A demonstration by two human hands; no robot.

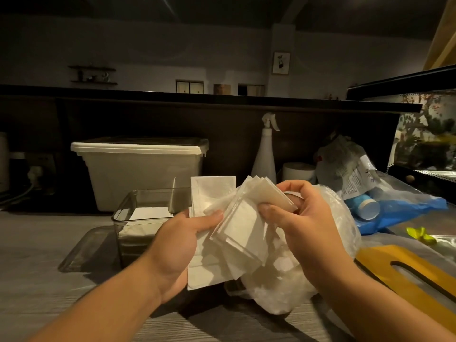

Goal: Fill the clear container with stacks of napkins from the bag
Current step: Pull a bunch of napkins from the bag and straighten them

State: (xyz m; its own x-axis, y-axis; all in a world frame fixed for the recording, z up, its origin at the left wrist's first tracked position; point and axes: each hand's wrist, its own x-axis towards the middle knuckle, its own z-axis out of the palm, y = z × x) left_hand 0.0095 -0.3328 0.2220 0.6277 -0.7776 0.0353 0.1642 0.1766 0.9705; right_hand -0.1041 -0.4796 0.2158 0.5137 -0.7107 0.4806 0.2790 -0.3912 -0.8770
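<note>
A loose stack of white napkins [237,228] is held above the counter, fanned out and uneven. My left hand [180,245] grips its lower left side, thumb on top. My right hand [303,218] pinches the upper right corner of several napkins. Under and to the right of the hands lies the clear plastic bag [283,290] with more white napkins inside. The clear container [128,211] stands just left of the hands, with a layer of napkins in its bottom.
A clear lid [81,253] lies flat left of the container. Behind stand a lidded white tub [140,169], a white spray bottle [266,154] and a paper roll [298,172]. Blue bag [404,211] and a yellow board [407,275] lie at right.
</note>
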